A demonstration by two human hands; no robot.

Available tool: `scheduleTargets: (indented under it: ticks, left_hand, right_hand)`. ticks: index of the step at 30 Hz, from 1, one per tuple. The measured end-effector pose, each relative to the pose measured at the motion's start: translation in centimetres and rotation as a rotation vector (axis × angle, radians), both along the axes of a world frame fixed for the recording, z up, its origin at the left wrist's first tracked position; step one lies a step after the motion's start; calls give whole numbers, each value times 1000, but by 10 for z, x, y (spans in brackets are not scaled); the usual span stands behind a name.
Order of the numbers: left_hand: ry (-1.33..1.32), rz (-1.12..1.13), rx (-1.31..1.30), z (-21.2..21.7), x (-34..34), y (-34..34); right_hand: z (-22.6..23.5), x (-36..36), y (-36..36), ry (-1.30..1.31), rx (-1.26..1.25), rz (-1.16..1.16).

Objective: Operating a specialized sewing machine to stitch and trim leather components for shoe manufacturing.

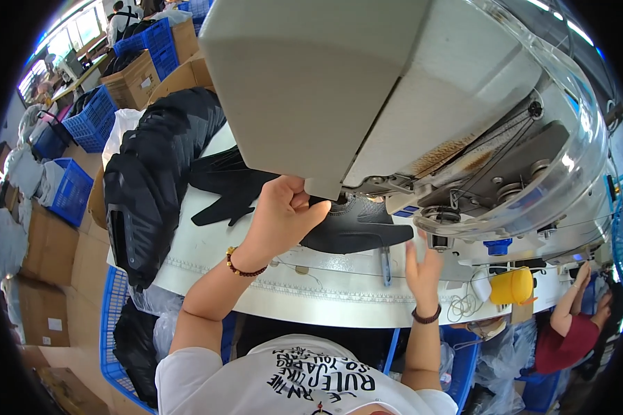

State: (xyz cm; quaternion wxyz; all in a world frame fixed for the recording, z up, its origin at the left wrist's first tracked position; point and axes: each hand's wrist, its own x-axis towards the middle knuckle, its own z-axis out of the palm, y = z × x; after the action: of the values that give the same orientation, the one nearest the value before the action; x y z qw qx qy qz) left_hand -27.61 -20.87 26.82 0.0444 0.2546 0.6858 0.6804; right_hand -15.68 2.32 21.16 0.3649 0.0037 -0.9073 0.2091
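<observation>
A sewing machine (pixel 311 83) with a pale head takes up the upper middle. Under its needle area lies a black glove piece (pixel 356 235), its pointed end reaching right. My left hand (pixel 287 218) is closed at the machine head's lower edge, thumb pointing right above the piece; what its fingers grip is hidden. My right hand (pixel 423 266) is open beside the piece's right end, fingers stretched upward, some tips hidden behind the machine. More black glove pieces (pixel 228 190) with finger shapes lie left of my left hand.
A heap of black pieces (pixel 163 166) stands at the table's left. A small pale-blue tool (pixel 386 266) lies between my hands, near a printed ruler strip (pixel 325 293). Right are a yellow container (pixel 511 286) and a person in red (pixel 567 339). Blue crates (pixel 69 194) and cartons fill the left.
</observation>
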Motion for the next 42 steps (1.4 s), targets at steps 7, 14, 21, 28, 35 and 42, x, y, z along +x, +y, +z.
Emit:
scheduleTargets:
  ticks: [7, 14, 21, 28, 35, 42]
  left_hand:
    - [-161, -54, 86, 6, 7, 1]
    - [942, 134, -478, -18, 46, 15]
    - [1037, 230, -735, -18, 49, 7]
    - [1168, 97, -849, -10, 23, -4]
    - [1057, -137, -703, -18, -10, -18]
    - [1114, -113, -548, -11, -20, -13]
  right_hand:
    - [12, -38, 30, -404, 552, -18]
    - [63, -28, -7, -143, 329, 362]
    - [52, -17, -36, -148, 108, 507]
    - [46, -4, -67, -134, -327, 443]
    - [46, -15, -62, 65, -235, 303]
    - [40, -41, -47, 85, -66, 404]
